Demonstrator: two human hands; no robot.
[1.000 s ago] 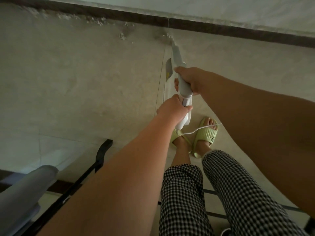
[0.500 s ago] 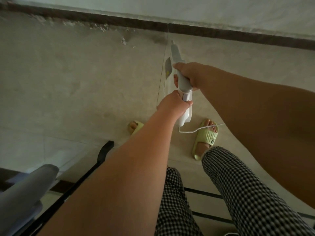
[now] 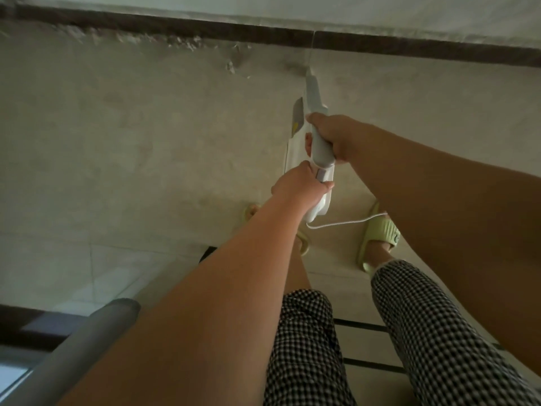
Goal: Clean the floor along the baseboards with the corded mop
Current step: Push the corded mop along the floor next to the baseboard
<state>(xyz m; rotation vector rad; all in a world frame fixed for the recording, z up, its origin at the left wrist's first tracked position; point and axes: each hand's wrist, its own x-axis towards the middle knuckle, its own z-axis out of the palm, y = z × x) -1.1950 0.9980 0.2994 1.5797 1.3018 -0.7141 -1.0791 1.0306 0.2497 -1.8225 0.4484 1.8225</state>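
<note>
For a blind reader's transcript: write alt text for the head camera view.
Both hands grip the white plastic handle of a corded mop, right hand above left hand, aiming it at crumbly debris along the dark brown baseboard. A thin white cord trails past pale green slide sandals.

The mop (image 3: 314, 92) head is hidden; the cord (image 3: 345, 222) vanishes behind the right forearm.

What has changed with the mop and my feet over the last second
The left foot stepped out to the left, apart from the right foot; a second ago they stood close together. The baseboard and crumbled debris slid slightly rightward in view. Both the left hand and the right hand kept gripping the mop handle, its cord trailing right.
</note>
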